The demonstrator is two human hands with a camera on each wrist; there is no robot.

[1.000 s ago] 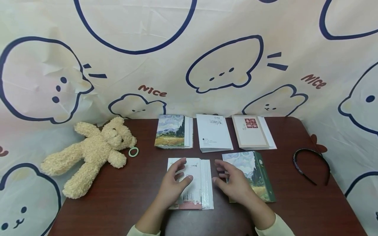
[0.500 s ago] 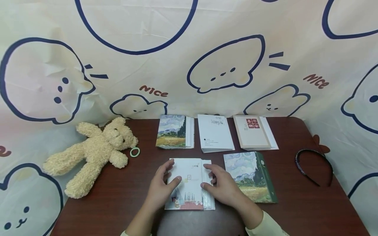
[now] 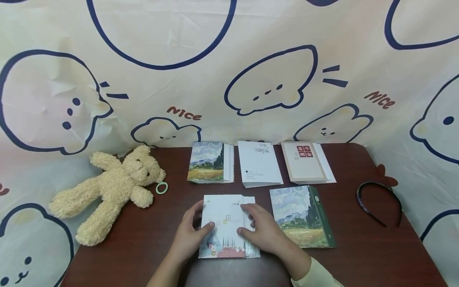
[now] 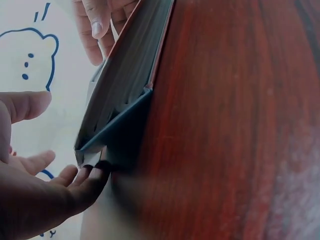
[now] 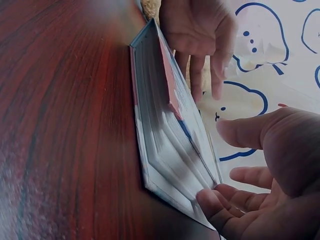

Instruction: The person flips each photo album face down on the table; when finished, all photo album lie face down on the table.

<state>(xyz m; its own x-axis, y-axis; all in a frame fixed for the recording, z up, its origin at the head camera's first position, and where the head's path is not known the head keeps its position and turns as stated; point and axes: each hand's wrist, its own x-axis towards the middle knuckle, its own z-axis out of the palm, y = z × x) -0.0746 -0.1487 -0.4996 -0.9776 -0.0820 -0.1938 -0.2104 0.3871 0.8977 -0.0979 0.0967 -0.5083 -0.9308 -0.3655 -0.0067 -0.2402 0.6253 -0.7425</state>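
A white album (image 3: 222, 235) with a pink lower edge lies on the table, its pages showing at the right. My left hand (image 3: 189, 235) is at its left side, thumb above the cover. The left wrist view shows the fingertips of that hand (image 4: 45, 187) at the spine of the album (image 4: 125, 75), the thumb apart from it. At the right side is my right hand (image 3: 264, 231). In the right wrist view, fingertips of this hand (image 5: 270, 185) touch the page-side edge of the album (image 5: 165, 145), with the thumb raised off the cover.
Right of the white album lies a green-edged painted album (image 3: 299, 223). Behind stand a painted album (image 3: 206, 161), a white one (image 3: 259, 165) and a beige one (image 3: 305, 163). A teddy bear (image 3: 116, 183) and green ring (image 3: 161, 188) are left, a black headband (image 3: 365, 203) right.
Both hands have moved left. The left one went from above the white album to its left side; the right one came from over the green-edged album to the white album's right side.
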